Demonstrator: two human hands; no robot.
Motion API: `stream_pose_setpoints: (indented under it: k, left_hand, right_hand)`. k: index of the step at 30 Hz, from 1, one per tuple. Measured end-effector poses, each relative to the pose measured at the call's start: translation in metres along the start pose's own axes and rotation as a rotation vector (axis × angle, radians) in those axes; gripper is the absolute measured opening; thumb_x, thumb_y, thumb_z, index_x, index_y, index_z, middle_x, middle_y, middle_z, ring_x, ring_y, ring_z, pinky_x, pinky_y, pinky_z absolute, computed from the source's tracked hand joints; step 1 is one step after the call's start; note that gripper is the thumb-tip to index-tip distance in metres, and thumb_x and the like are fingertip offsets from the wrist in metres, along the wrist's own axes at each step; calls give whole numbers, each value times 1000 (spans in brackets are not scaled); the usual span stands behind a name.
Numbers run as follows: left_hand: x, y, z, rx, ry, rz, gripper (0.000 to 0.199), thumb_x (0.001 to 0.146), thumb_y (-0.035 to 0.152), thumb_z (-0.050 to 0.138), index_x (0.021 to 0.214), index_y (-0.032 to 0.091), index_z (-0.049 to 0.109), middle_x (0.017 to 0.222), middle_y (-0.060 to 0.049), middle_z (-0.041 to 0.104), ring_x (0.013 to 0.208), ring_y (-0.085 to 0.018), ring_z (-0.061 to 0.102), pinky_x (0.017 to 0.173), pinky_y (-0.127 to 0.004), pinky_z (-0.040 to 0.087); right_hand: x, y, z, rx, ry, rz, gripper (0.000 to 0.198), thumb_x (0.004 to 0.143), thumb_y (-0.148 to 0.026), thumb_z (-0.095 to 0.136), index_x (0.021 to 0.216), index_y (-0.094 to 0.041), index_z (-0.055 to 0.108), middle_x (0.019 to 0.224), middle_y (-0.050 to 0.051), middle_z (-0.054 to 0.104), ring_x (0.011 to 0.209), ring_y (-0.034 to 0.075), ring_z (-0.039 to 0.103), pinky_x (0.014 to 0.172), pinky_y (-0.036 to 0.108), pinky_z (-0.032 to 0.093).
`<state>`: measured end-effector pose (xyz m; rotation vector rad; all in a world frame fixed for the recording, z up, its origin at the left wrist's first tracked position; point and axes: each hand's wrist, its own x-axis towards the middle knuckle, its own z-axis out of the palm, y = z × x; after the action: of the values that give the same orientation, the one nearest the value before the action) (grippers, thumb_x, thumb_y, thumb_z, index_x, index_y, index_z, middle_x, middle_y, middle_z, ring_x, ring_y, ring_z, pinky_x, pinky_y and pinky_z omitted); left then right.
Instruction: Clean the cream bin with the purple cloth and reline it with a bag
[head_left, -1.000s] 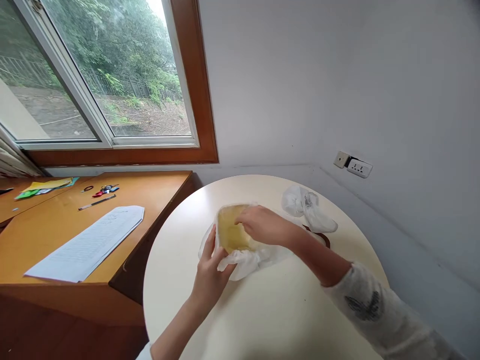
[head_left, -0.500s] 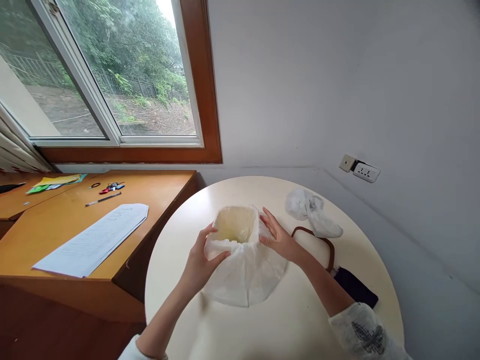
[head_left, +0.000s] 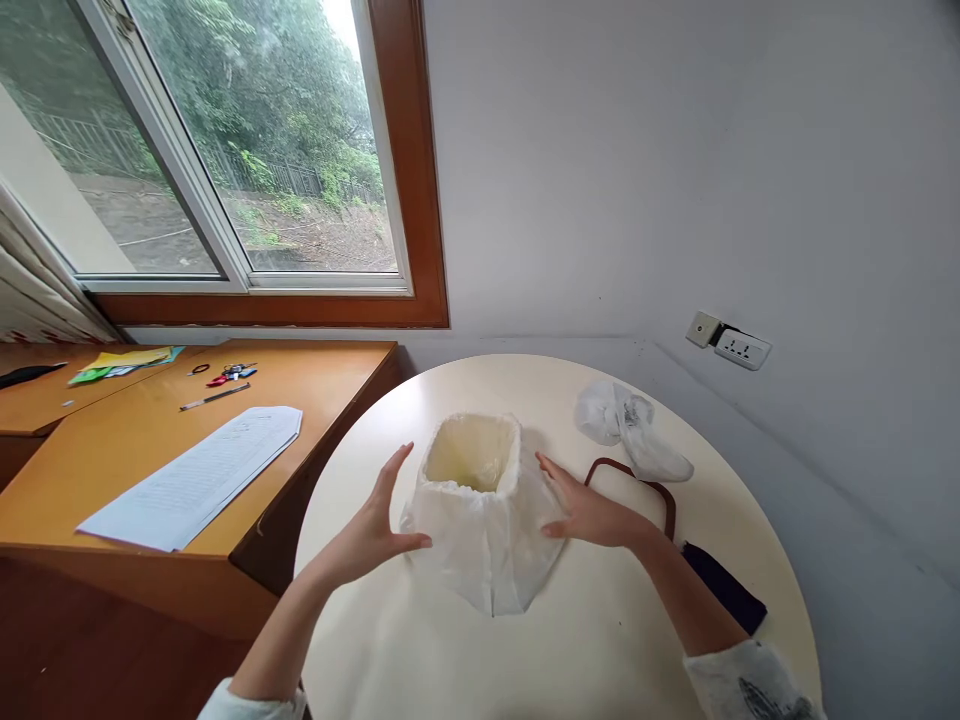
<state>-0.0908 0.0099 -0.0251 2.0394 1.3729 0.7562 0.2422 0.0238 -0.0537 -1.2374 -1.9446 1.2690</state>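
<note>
A pale bin stands on the round table, lined with a thin white plastic bag. The bag is folded over the square rim and hangs loosely around the outside. To its left is my left hand, open, thumb and fingers spread, with the thumb close to the bag; contact there is hard to tell. My right hand is open too, its fingertips at or just beside the bag's right side. Behind my right wrist lies a brown rounded frame, partly hidden by the hand and forearm.
Crumpled translucent bags lie at the round table's back right. A dark blue flat item is by my right forearm. The wooden desk at left holds papers, a pen and small items. Sockets are on the wall.
Both hands have let go of the bin's rim and moved outward and slightly down, one to each side. The bag's skirt hangs a little differently. The view has shifted slightly.
</note>
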Motion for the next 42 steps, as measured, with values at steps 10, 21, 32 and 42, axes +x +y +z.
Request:
stream_pose_setpoints:
  k: [10, 21, 32, 42]
  left_hand:
    - [11, 73, 12, 356, 126, 475, 47, 80, 44, 56, 121, 21, 46, 115, -7, 60, 110, -24, 54, 98, -46, 39]
    - [24, 63, 29, 417, 197, 599, 30, 75, 49, 60, 73, 19, 55, 64, 1, 60, 77, -18, 56, 91, -45, 34]
    - [5, 78, 31, 440, 234, 621, 25, 80, 43, 56, 80, 17, 55, 74, -2, 60, 77, -17, 55, 93, -43, 36]
    - [-4, 69, 47, 538, 263, 772, 35, 82, 44, 52, 60, 18, 44, 57, 0, 44, 59, -15, 38, 68, -34, 40]
  right_hand:
    - [56, -54, -15, 399, 376, -229, 38, 84, -45, 50, 118, -29, 53, 130, 3, 50, 124, 18, 41, 103, 37, 32]
    - [62, -36, 27, 426, 376, -142, 51, 85, -60, 33, 120, -29, 54, 130, 2, 51, 126, 21, 37, 105, 44, 28]
    - [27, -81, 17, -313, 531, -552, 19, 88, -26, 44, 96, -22, 60, 98, 5, 64, 97, 18, 56, 92, 37, 40]
    - [-8, -62, 49, -666, 442, -648, 18, 85, -13, 39, 70, -20, 47, 64, 2, 52, 66, 15, 47, 81, 37, 40]
